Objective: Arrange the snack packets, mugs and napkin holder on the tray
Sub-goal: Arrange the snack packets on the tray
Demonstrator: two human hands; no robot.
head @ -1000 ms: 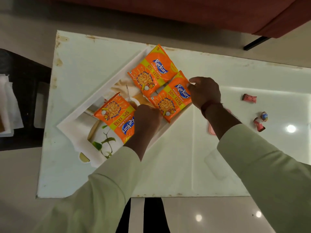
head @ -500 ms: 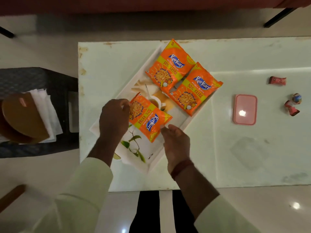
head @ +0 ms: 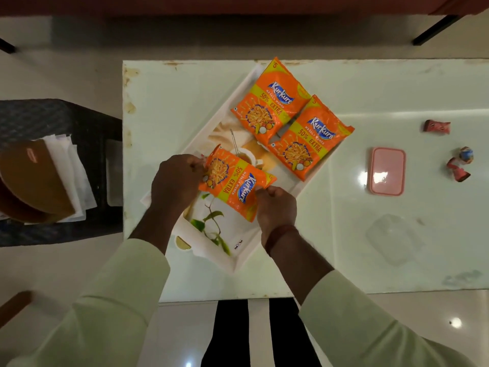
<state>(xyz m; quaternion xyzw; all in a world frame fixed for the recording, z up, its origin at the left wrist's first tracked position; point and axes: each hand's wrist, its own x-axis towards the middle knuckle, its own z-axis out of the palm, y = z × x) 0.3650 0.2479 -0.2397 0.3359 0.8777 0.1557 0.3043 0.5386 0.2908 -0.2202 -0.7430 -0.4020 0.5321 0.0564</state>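
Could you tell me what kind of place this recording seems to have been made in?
Probably a home living room. A low glass-topped table stands on a glossy tiled floor, with what looks like a reddish sofa along its far side. Snack packets lie on a printed serving tray, as if readied for guests.

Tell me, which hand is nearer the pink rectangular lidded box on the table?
Right. The right hand lies between the tray and the pink box; the left hand is farther, across the orange packet.
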